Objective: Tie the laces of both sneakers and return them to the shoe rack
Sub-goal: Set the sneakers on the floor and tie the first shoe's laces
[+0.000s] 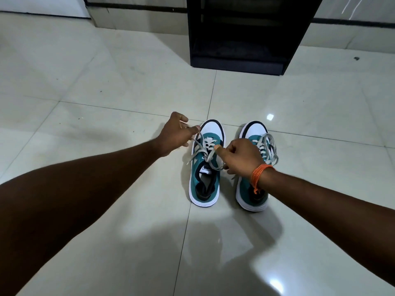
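Two teal and white sneakers stand side by side on the tiled floor, toes pointing away from me. The left sneaker (206, 174) has grey laces (208, 152) stretched out to both sides. My left hand (176, 134) pinches one lace end up and to the left of the toe. My right hand (241, 158), with an orange thread at the wrist, pinches the other lace end between the two shoes. The right sneaker (254, 193) lies partly under my right hand, its laces looped loosely over the tongue.
A black shoe rack (245, 60) with dark shelves stands straight ahead on the floor, beyond the sneakers. A wall base with a dark stripe runs behind it. Glossy white floor tiles (106, 92) surround the shoes.
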